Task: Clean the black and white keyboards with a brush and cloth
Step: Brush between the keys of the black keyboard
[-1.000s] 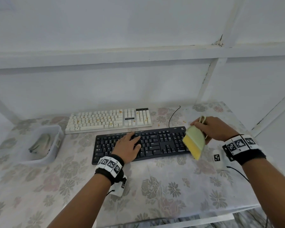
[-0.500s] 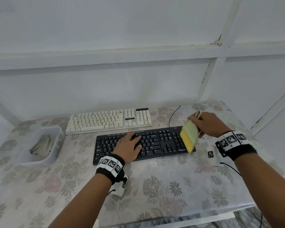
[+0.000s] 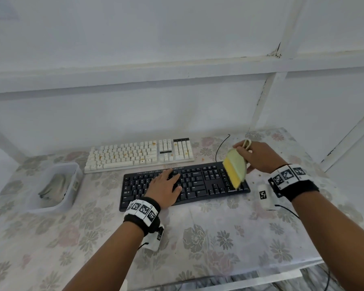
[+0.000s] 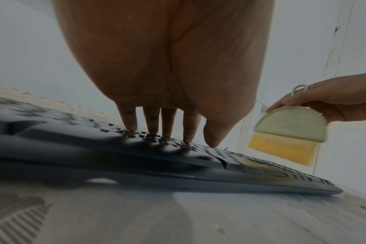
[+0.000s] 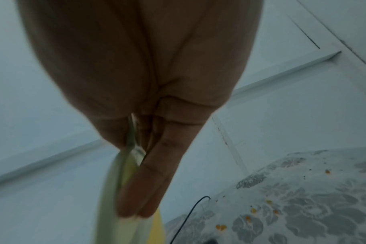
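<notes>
The left hand (image 3: 165, 189) lay flat with its fingers straight and slightly spread, fingertips (image 4: 131, 126) pressing on the keys of the black keyboard (image 3: 198, 185) at the centre of the frame. The right hand (image 3: 259, 157), at centre right, was clamped on a brush (image 3: 235, 168), thumb on one face and fingers on the other; its yellow bristles reached down to the right end of the black keyboard. The white keyboard (image 3: 139, 155) lay just behind the black one, its keys dotted with orange crumbs. A clear tub (image 3: 72, 185) holding what looked like a folded cloth (image 3: 53, 185) stood at the left on the flowered surface (image 3: 208, 238). Only the left wrist view showed the brush side-on, a pale half-round body (image 4: 290, 125) with a loop at the top. Only the right wrist view showed crumbs (image 5: 220, 227) scattered on the surface and a thin black cable (image 5: 190, 213); there the brush was a blurred edge, cut off at the bottom of the frame.
</notes>
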